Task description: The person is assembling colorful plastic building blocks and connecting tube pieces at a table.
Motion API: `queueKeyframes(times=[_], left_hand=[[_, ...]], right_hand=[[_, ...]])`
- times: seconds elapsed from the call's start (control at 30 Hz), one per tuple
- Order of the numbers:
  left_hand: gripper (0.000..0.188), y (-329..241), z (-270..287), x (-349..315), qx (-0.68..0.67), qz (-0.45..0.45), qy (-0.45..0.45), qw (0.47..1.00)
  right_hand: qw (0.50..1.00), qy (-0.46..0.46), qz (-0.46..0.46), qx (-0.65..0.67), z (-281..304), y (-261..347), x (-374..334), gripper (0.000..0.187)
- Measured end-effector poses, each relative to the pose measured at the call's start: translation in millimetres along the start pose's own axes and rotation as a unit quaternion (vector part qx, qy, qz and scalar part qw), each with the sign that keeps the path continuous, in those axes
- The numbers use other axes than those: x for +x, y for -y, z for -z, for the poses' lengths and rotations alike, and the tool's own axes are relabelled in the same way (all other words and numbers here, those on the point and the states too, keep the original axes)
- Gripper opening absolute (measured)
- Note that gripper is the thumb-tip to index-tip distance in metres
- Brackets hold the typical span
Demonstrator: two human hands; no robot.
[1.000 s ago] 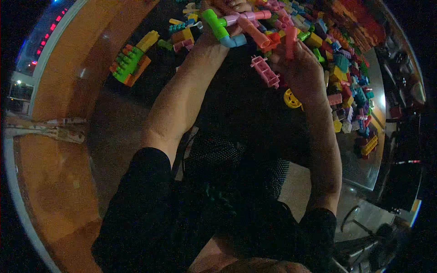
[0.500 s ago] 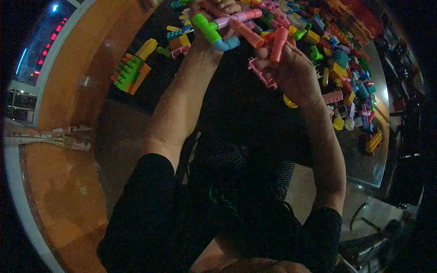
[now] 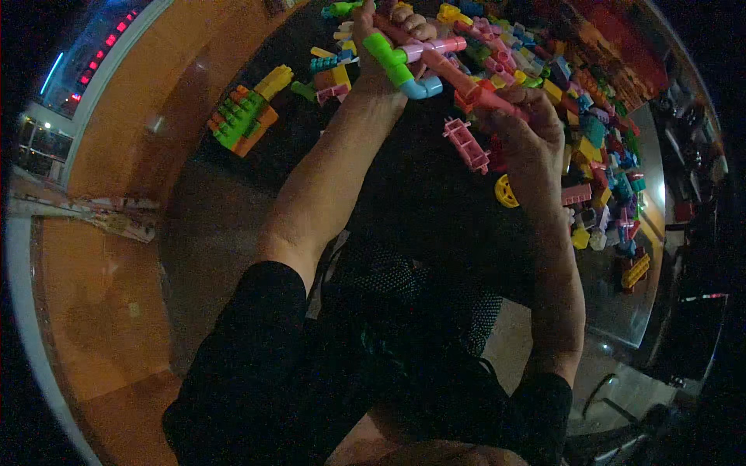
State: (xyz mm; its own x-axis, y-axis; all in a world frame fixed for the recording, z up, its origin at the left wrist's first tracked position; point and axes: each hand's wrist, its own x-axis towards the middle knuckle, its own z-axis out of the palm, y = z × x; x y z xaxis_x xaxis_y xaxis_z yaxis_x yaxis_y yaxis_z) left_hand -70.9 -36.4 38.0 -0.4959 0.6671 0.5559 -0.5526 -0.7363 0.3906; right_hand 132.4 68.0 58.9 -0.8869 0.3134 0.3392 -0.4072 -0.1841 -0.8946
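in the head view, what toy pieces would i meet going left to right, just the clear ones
Green-and-orange block build, light-green pipe, light-blue elbow pipe, pink open-framed piece, yellow wheel, pink brick, yellow piece near the table's right edge.

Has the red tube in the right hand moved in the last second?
Yes. Judged against the yellow wheel, the far end of the red tube has swung left, and the tube now slants.

You hold a branched pipe assembly [image 3: 414, 53] of green, blue, lilac and coral. Your reddish tube [image 3: 493, 101] slants at its coral branch's [image 3: 451, 72] end; whether joined is unclear.
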Motion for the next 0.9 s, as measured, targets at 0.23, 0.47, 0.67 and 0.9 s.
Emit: queueKeyframes(times=[0.23, 0.47, 0.67, 0.9], left_hand=[[0.038, 1, -23, -5, -0.022, -0.002, -0.09, 0.996], [0.037, 20, -55, 4, 0.069, -0.08, -0.165, 0.981], [0.039, 6, -43, -3, 0.096, -0.095, -0.04, 0.99], [0.039, 10, -58, -1, 0.164, -0.138, -0.053, 0.975]], right_hand=[[0.994, -0.045, -0.006, -0.099, -10, -3, -3, 0.019], [0.967, -0.024, -0.061, -0.248, -7, 4, -10, 0.021], [0.947, -0.062, 0.04, -0.312, -23, -3, -10, 0.025], [0.982, -0.071, -0.045, -0.168, -27, -1, -11, 0.026]])
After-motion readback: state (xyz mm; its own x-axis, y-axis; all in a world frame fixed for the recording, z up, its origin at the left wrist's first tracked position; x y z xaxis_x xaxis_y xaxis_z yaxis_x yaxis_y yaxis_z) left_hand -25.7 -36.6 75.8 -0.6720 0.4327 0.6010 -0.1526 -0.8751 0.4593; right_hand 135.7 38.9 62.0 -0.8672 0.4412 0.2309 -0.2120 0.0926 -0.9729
